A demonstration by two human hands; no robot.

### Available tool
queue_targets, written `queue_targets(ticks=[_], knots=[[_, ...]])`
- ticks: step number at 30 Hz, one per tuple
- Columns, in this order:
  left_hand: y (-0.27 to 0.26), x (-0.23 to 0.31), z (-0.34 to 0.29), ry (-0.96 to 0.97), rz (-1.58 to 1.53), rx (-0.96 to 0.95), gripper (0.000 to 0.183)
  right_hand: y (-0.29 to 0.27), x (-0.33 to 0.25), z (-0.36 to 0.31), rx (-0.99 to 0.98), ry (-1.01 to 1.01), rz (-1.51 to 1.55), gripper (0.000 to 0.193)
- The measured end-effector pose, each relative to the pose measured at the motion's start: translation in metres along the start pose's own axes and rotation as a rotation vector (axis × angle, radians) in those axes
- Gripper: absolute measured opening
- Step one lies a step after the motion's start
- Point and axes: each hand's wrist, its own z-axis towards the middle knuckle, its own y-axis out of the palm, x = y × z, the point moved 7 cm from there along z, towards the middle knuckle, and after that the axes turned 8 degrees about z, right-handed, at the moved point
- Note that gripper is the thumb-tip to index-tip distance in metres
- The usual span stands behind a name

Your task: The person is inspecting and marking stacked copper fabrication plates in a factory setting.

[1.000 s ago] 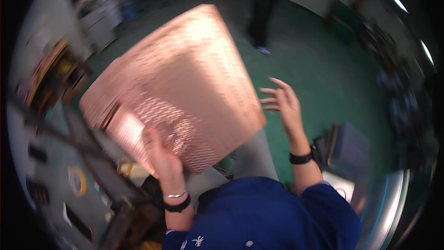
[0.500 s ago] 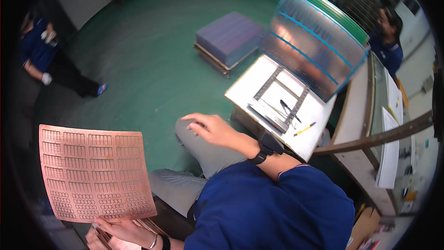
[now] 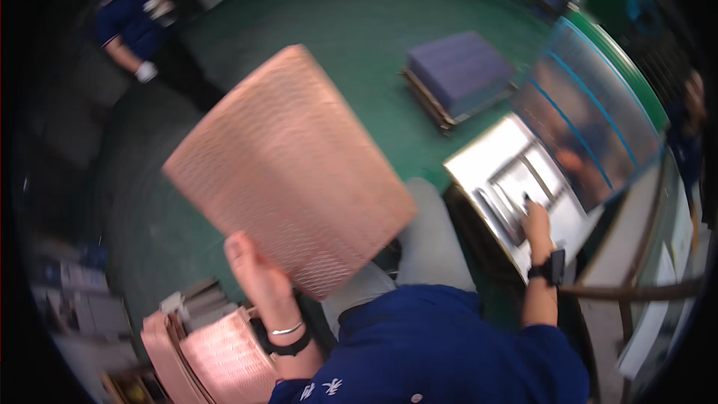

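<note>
My left hand (image 3: 258, 273) grips a copper-coloured panel (image 3: 292, 172) by its lower left edge, with the thumb showing in front. Rows of small pattern cover the panel, which is tilted and blurred over my lap. Over the white-topped bench at the right, my right hand (image 3: 538, 228) has its fingers drawn together at a dark, slim, pen-like tool (image 3: 527, 200); blur hides its exact shape. A metal frame (image 3: 540, 172) with a straight bar (image 3: 499, 215) lies on the bench beside that hand.
Stacked copper panels (image 3: 228, 359) stand low at the left. A clear sheet with blue strips (image 3: 583, 123) leans behind the bench (image 3: 479, 153). A purple-grey stack (image 3: 460, 75) sits on a pallet on the green floor. One person (image 3: 142, 37) stands far left, another (image 3: 688, 131) far right.
The panel has swung up and rightward in my left hand, from the far left to before me. My right hand has moved from above my knee to the bench. The view has turned left.
</note>
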Motion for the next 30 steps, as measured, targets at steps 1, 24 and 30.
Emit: queue_targets(ticks=[1,24,30], knots=[[0.012,-0.008,-0.005,-0.046,-0.02,0.019,0.003,0.003,0.012,-0.002,-0.028,0.082,-0.041,0.023],[0.01,-0.019,-0.023,-0.219,-0.163,0.02,0.014,-0.093,-0.432,0.015,-0.201,-0.886,1.517,0.016],[0.001,-0.016,-0.033,-0.203,-0.17,0.046,0.015,-0.057,-0.519,-0.022,-0.477,-0.973,1.426,0.014]])
